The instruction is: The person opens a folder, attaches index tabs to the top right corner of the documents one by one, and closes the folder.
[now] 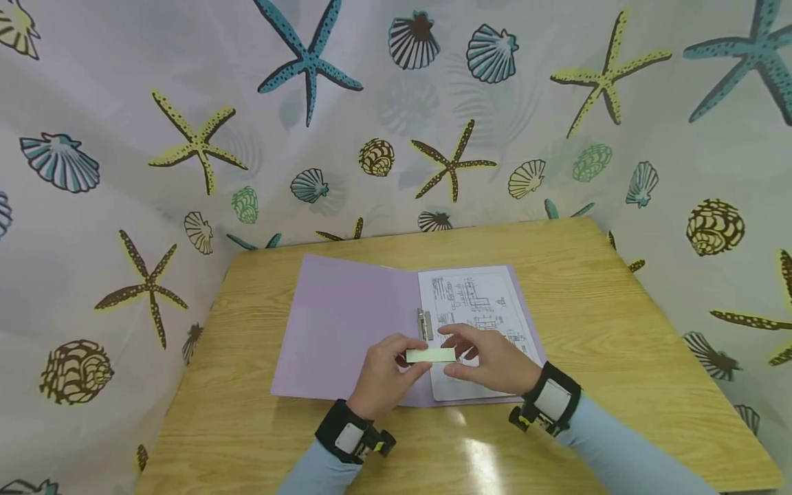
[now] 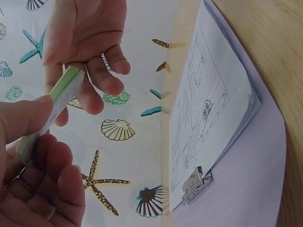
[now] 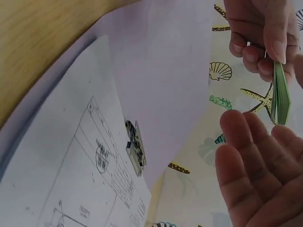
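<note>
My left hand (image 1: 385, 377) pinches a small, narrow pad of pale green sticky notes (image 1: 431, 355) between thumb and fingers, above the open folder. Thin layered sheets show along the pad's edge in the right wrist view, and printing marks one face in the left wrist view. Close to the pad's other end is my right hand (image 1: 495, 359), its fingers spread and loosely bent, holding nothing. Beneath the hands lies a lilac folder (image 1: 346, 323). A metal clip (image 1: 424, 324) at its fold holds a stack of printed drawing sheets (image 1: 476, 388), partly hidden by my right hand.
The folder lies on a wooden table (image 1: 594, 302) that extends to both sides and towards me. Behind and beside the table hangs a pale curtain (image 1: 383, 89) printed with starfish and shells. Each wrist carries a black strap (image 1: 559, 395) with a small camera.
</note>
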The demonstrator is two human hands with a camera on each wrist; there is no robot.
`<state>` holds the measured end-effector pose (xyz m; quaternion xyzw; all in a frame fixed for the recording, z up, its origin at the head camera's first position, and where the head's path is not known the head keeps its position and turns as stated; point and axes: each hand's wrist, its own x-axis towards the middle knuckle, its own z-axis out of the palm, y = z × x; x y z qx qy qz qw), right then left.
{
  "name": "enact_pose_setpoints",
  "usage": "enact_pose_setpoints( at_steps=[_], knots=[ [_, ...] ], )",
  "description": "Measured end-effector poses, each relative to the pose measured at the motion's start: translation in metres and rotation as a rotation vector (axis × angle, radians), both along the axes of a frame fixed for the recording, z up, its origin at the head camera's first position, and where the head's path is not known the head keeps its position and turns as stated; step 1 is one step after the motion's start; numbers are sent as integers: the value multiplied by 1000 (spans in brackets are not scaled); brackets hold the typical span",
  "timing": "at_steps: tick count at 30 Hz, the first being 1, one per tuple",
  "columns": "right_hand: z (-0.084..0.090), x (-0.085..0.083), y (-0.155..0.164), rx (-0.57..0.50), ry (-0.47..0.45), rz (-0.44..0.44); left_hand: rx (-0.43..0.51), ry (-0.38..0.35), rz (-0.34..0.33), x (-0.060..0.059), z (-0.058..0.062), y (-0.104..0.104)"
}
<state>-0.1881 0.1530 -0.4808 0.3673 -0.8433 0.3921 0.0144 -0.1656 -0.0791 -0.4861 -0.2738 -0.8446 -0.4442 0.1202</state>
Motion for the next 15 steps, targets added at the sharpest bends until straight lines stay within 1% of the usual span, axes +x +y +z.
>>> enact_pose_setpoints(
  at_steps=[1, 2, 4, 6, 8, 12, 15],
  knots=[
    [0, 0, 0, -22, -59, 9, 11, -2, 2, 0, 0, 0],
    [0, -1, -1, -36, -99, 14, 22, -7, 4, 0, 0, 0],
    [-1, -1, -3, -67, -135, 20, 30, -13, 2, 0, -1, 0],
    [-2, -2, -5, -99, -139, 13, 26, -18, -3, 0, -1, 0],
    [-3, -2, -7, -129, -131, -1, 3, -20, -3, 0, -2, 0],
    [-4, -1, -10, -180, -123, 9, -35, -20, 0, -1, -2, 2],
    [-4, -1, -13, -199, -119, 21, -30, -4, -1, -1, -2, 3]
  ],
)
